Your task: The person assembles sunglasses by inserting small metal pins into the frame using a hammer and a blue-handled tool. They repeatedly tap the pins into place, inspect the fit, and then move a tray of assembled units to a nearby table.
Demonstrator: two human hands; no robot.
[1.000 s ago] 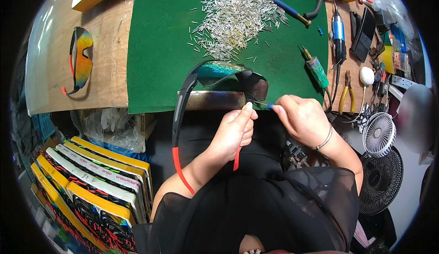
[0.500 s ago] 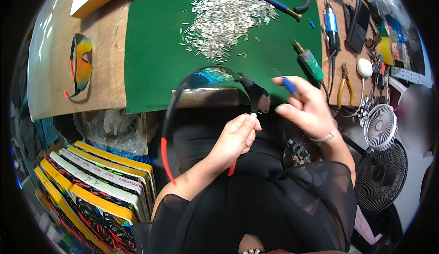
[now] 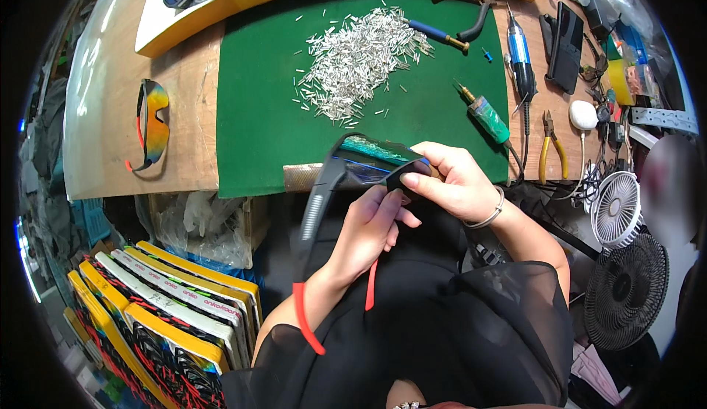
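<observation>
A pair of wraparound sunglasses (image 3: 321, 206) with a black frame, a mirrored green-blue lens and red temple tips is held over my lap, at the table's front edge. My left hand (image 3: 368, 226) is closed round a temple near its hinge. Against the frame's right end, my right hand (image 3: 458, 182) pinches with thumb and fingers. The blue-handled tool it held earlier cannot be made out clearly now; the fingers hide that spot. On the green mat (image 3: 258, 114) beyond lies a heap of small silvery metal pieces (image 3: 353, 67).
Other sunglasses (image 3: 153, 125) with an orange mirrored lens lie at left. On the right are a green-handled tool (image 3: 486, 118), a blue rotary tool (image 3: 520, 59), yellow-handled pliers (image 3: 551, 147) and fans (image 3: 617, 209). Yellow-edged trays (image 3: 184, 269) of frames stand lower left.
My right hand has come in leftward from beside the sunglasses and now grips their right end. The sunglasses have turned and dropped slightly. The whole view has shifted a little.
</observation>
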